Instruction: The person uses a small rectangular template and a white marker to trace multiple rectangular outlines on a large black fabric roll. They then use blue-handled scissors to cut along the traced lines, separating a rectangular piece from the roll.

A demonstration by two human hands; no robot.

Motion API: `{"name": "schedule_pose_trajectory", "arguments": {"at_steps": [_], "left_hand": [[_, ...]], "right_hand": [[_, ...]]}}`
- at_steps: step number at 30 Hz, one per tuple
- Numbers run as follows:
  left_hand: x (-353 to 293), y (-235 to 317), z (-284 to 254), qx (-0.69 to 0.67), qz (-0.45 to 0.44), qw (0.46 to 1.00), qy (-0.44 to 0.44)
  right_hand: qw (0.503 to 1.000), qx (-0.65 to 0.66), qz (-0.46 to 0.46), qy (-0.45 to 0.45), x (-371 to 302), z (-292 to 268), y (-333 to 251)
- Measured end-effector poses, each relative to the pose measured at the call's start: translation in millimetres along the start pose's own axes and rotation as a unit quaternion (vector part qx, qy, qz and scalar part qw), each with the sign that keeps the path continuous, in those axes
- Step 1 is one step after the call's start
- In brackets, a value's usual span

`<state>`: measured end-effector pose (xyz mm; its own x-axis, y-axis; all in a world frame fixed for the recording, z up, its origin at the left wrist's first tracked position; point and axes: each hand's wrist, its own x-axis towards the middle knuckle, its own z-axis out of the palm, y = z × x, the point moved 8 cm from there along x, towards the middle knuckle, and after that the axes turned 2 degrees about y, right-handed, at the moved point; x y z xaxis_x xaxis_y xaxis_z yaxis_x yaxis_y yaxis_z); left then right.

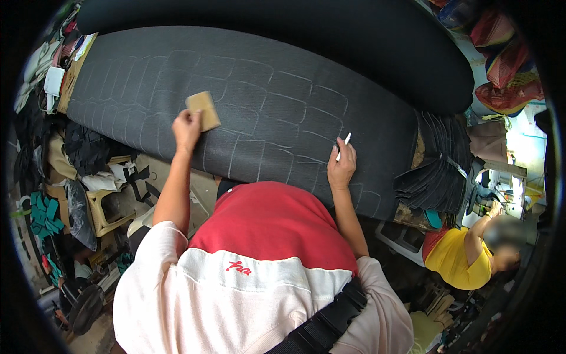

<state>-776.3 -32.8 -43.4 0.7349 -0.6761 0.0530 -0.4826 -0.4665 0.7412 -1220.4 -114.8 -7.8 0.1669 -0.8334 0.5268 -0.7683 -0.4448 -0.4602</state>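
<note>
A long sheet of black material (377, 141) covers the table in front of me, marked with rows of white outlines of rounded panel shapes. My left hand (187, 130) pinches the edge of a small tan cardboard-like template (203, 111), which is over the outlined area left of the middle. My right hand (342, 167), to the right, has its fingers closed round a slim white marking pen (344, 145). The pen points up and slightly right, and I cannot tell whether its lower end touches the sheet.
A big black roll (283, 35) lies along the far side. Bundled black strips (439, 162) rest at the table's right end. At the lower right sits a person in a yellow top (460, 259). A beige plastic stool (106, 212) and fabric scraps (44, 215) crowd the left.
</note>
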Motion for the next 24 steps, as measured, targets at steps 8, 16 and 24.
{"name": "schedule_pose_trajectory", "arguments": {"at_steps": [8, 16, 24], "left_hand": [[33.1, -71.4, -10.0, -0.216, -0.190, 0.957, -0.020], [-2.5, 53.1, 68.9, -0.480, -0.201, 0.833, -0.190], [-70.7, 116.7, 147.5, -0.374, -0.246, 0.852, -0.271]], "right_hand": [[1.000, -0.003, 0.003, -0.014, -2.1, 6.8, 4.4], [1.000, -0.007, 0.017, -0.007, -3.5, 8.5, 6.6], [0.989, 0.107, 0.104, 0.003, 8.0, -5.5, 1.3]]}}
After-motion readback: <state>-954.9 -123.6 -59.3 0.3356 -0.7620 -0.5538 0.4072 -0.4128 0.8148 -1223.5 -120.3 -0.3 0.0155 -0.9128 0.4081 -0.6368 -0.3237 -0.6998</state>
